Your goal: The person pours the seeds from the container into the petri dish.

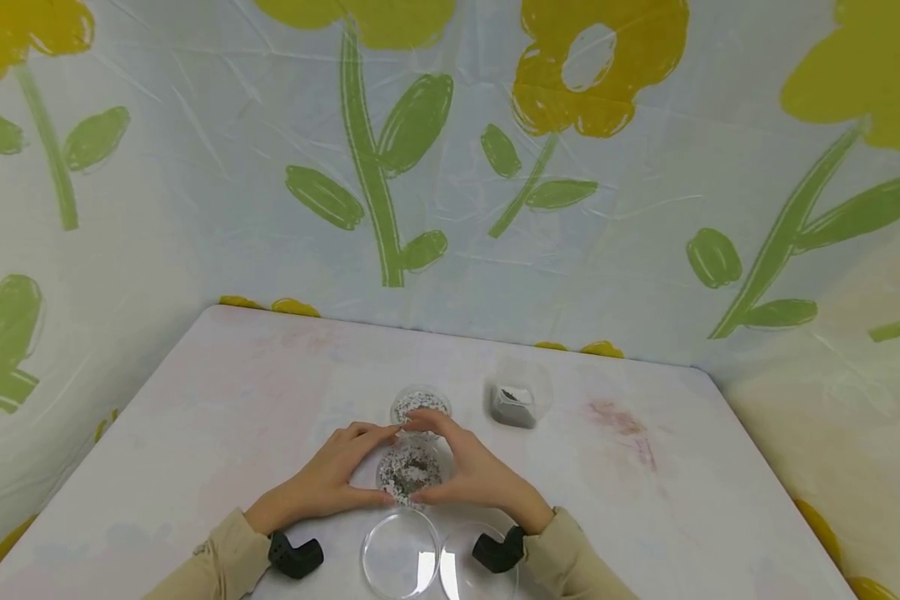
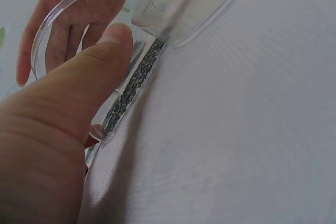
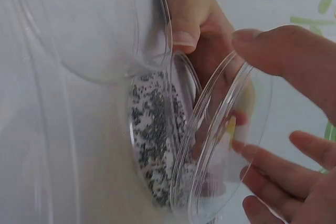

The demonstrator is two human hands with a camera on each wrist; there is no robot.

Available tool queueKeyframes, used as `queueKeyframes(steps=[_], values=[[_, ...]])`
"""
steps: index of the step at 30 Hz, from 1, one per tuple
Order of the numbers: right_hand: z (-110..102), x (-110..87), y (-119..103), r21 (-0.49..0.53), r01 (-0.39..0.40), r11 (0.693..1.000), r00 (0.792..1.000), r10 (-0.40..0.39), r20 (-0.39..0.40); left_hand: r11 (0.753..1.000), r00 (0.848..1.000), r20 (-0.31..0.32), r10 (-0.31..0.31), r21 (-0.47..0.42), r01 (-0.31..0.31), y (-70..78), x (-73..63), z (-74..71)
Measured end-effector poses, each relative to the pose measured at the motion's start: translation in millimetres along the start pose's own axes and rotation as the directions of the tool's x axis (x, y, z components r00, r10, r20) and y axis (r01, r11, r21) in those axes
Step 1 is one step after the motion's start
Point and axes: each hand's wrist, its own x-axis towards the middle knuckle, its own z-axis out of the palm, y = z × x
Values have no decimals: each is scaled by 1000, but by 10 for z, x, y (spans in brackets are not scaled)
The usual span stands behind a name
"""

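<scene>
Between my two hands a round clear petri dish sits on the table, strewn with dark granules. Its layer of dark granules shows edge-on in the left wrist view. A transparent petri dish lid stands tilted close over it. My right hand holds the lid, thumb at one side of the rim and fingertips opposite. From the other side my left hand grips the lid too, its thumb stretched along the near side. The left fingertips show through the clear plastic in the right wrist view.
Another granule-strewn dish stands just beyond the hands. A small clear container with dark material is at the back right. Two clear round pieces, a left one and a right one, lie at the near side, by the wrists.
</scene>
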Motion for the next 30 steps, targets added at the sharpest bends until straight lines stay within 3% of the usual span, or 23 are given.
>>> queueKeyframes(steps=[15,30], values=[[134,119,-54,-151,15,988,998,-7,57,1000,1000,-11,-6,-19,6,-33,14,31],[180,154,-31,-195,78,978,995,-65,71,1000,1000,-20,-12,6,12,-25,-16,35]])
